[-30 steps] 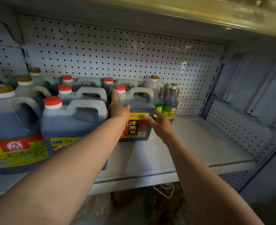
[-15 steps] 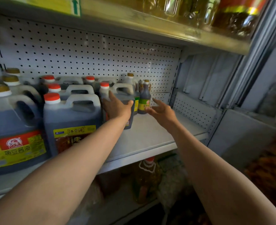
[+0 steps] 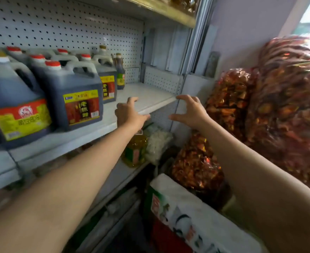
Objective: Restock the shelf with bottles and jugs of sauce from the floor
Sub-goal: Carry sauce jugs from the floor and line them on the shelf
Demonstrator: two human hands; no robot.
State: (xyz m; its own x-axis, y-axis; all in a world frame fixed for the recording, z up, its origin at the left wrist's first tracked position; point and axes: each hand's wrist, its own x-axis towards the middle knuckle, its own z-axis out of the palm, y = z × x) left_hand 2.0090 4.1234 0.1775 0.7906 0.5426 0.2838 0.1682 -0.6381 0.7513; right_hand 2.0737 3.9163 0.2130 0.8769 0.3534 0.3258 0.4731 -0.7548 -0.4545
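Note:
Several dark sauce jugs with red caps stand on the white shelf (image 3: 147, 95). The nearest red-capped jug (image 3: 72, 95) is at the front, and the jug I had been touching (image 3: 106, 83) stands behind it. A small dark bottle (image 3: 120, 73) is at the back. My left hand (image 3: 130, 112) hovers over the shelf's front edge, fingers loosely spread, holding nothing. My right hand (image 3: 189, 112) hangs in the air just right of the shelf end, fingers loosely curled and empty.
A large jug with a red-and-yellow label (image 3: 13, 106) fills the left. Bags of dried red chillies (image 3: 278, 115) pile up on the right. A yellow oil bottle (image 3: 135, 150) sits on the lower shelf. A white and green package (image 3: 187, 216) lies below.
Both hands have let go of the jug and pulled back toward the shelf's front right edge. My view has swung to the right, bringing the chilli bags into sight.

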